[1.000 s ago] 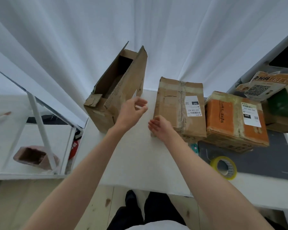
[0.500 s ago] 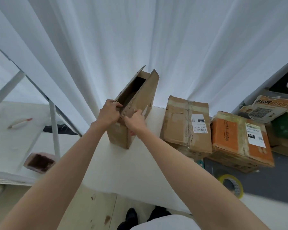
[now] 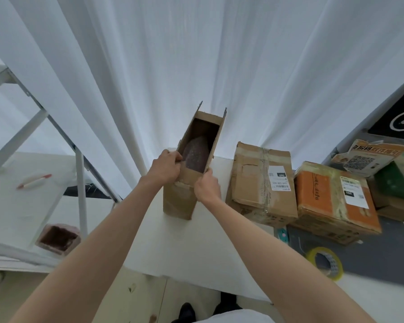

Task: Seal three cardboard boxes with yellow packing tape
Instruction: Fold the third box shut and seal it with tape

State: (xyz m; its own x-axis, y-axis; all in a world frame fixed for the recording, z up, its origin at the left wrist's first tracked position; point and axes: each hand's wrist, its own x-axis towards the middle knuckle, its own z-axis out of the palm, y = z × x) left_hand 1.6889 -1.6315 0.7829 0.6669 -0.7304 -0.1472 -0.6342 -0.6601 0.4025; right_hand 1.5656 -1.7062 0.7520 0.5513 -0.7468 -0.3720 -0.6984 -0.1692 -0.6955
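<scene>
Both hands grip an open cardboard box (image 3: 180,199) (standing upright) on the bench (image 3: 135,243). Left hand (image 3: 165,167) fingers curl over its left flap; right hand (image 3: 208,188) fingers pinch its right flap.

Bare table (image 3: 135,231) lies open left of the open box (image 3: 180,197); two closed boxes (image 3: 261,180) crowd its right side
</scene>
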